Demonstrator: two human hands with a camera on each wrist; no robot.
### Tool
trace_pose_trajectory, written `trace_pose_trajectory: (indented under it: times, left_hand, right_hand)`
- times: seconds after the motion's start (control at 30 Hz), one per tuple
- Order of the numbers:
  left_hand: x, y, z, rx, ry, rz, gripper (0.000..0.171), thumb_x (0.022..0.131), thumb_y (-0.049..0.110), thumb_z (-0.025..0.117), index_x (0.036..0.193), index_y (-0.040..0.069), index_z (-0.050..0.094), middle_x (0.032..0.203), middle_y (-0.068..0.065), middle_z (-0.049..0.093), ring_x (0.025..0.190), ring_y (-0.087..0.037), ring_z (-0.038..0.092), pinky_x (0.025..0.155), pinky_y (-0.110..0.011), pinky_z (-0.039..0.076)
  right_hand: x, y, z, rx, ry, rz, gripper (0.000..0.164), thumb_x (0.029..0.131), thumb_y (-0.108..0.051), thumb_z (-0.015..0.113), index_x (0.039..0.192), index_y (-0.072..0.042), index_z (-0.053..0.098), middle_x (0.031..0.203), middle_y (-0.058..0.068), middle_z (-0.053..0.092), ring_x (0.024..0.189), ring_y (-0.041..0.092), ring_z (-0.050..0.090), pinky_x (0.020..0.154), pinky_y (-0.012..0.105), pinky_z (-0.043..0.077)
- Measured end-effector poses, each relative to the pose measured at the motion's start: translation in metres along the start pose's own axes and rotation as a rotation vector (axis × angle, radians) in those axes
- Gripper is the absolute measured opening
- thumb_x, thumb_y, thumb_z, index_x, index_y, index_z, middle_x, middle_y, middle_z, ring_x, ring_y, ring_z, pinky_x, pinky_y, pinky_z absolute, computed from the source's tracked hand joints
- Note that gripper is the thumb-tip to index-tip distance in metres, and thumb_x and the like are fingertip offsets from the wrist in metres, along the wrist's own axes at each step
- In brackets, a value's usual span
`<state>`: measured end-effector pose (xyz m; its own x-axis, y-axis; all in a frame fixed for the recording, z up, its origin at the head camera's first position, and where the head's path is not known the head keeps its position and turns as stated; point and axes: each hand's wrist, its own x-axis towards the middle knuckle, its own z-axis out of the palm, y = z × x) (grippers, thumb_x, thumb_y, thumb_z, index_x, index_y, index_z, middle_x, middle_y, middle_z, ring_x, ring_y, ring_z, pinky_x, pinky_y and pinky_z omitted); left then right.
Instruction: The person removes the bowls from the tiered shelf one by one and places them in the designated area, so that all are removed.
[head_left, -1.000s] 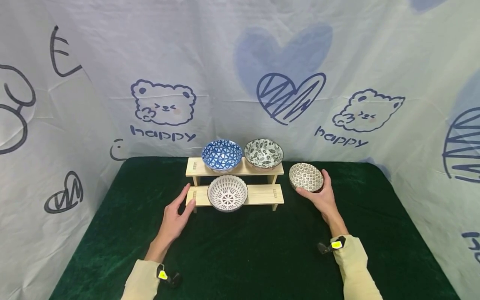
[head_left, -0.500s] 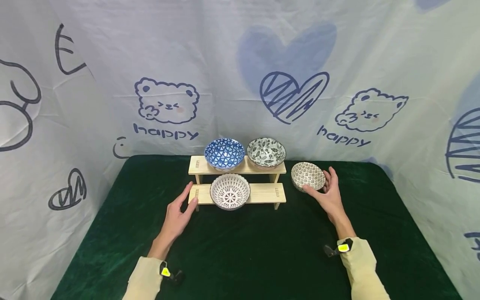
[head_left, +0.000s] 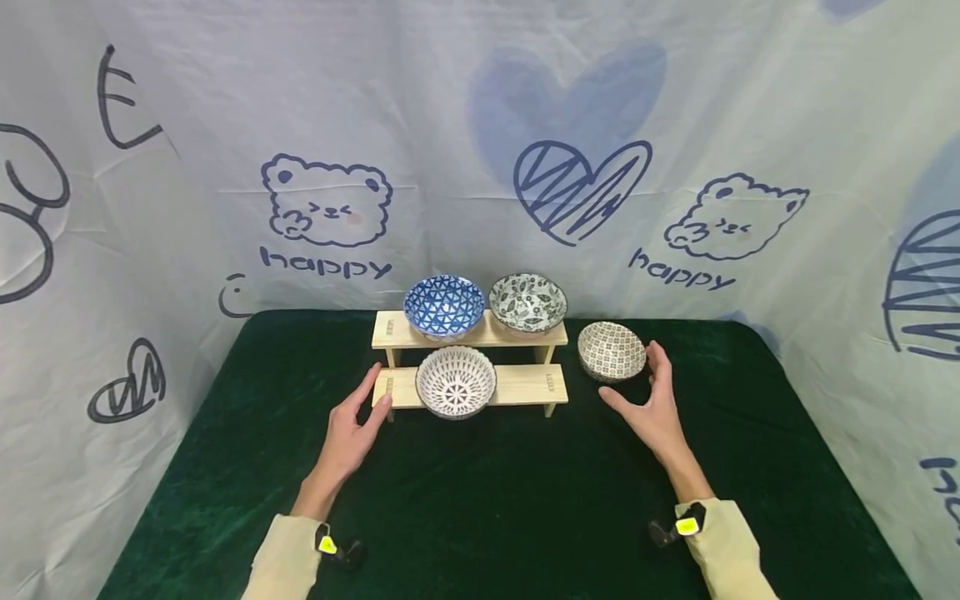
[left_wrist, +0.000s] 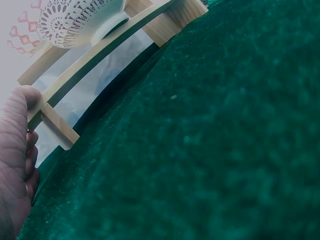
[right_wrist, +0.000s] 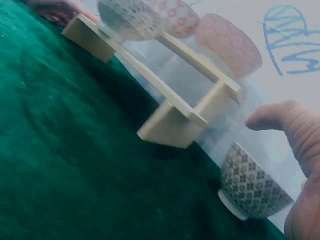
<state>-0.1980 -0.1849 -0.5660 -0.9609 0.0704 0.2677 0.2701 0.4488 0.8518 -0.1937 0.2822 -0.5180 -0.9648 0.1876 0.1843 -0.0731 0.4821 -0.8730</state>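
Note:
My left hand (head_left: 348,433) holds the left end of the lower shelf of a two-step wooden stand (head_left: 525,386), its thumb at the front edge and a finger at the back. Right of the stand, a small bowl with a brown lattice pattern (head_left: 611,352) sits upright on the green cloth. Beside it, my right hand (head_left: 654,417) is spread, thumb apart from the bowl and fingertips near its right side. A white bowl with dark dashes (head_left: 456,383) rests on the lower shelf. Above stand a blue triangle-patterned bowl (head_left: 444,307) and a leaf-patterned bowl (head_left: 528,303).
Green velvet cloth (head_left: 495,500) covers the table. A pale curtain (head_left: 450,108) with blue drawings hangs close behind the stand and along both sides. The lattice bowl stands a short gap away from the stand's right end.
My right hand has let go of the lattice bowl; its thumb has come away from the front and the hand has drawn back slightly. My left hand stays at the stand.

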Motion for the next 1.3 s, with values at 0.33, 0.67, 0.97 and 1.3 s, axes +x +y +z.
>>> trace_pose_trajectory:
  times: [0.33,0.67,0.97,1.3]
  left_hand:
    - [-0.001,0.002,0.000,0.000,-0.002,-0.003,0.062,0.107,0.029,0.061,0.162,0.010,0.039,0.166,-0.014,0.037,0.153,-0.036,0.036,0.122,-0.063,0.028]
    - [0.000,0.002,0.000,0.010,0.003,0.004,0.062,0.107,0.030,0.061,0.161,0.008,0.040,0.165,-0.016,0.038,0.152,-0.036,0.037,0.122,-0.063,0.029]
    - [0.000,0.002,-0.001,0.006,-0.013,-0.014,0.063,0.107,0.031,0.060,0.162,0.010,0.038,0.167,-0.014,0.037,0.153,-0.036,0.035,0.122,-0.063,0.028]
    - [-0.001,0.001,-0.001,-0.005,-0.008,-0.010,0.062,0.107,0.031,0.061,0.162,0.013,0.038,0.166,-0.013,0.037,0.153,-0.034,0.036,0.123,-0.062,0.027]
  right_hand:
    - [-0.029,-0.027,0.024,0.172,-0.001,-0.192,0.097,0.086,0.002,0.082,0.162,-0.002,0.023,0.167,0.019,0.028,0.155,0.036,0.028,0.124,0.058,0.027]
    - [-0.042,-0.046,0.053,0.245,-0.231,-0.261,0.094,0.087,-0.002,0.081,0.163,-0.009,0.026,0.168,0.013,0.032,0.155,0.034,0.030,0.125,0.050,0.029]
    - [-0.038,-0.062,0.076,0.289,-0.432,-0.253,0.095,0.089,-0.011,0.082,0.165,-0.013,0.025,0.170,0.010,0.030,0.155,0.036,0.031,0.124,0.059,0.028]
    - [-0.035,-0.076,0.102,0.387,-0.517,-0.251,0.096,0.088,-0.005,0.082,0.165,-0.008,0.024,0.171,0.010,0.029,0.157,0.034,0.028,0.124,0.059,0.025]
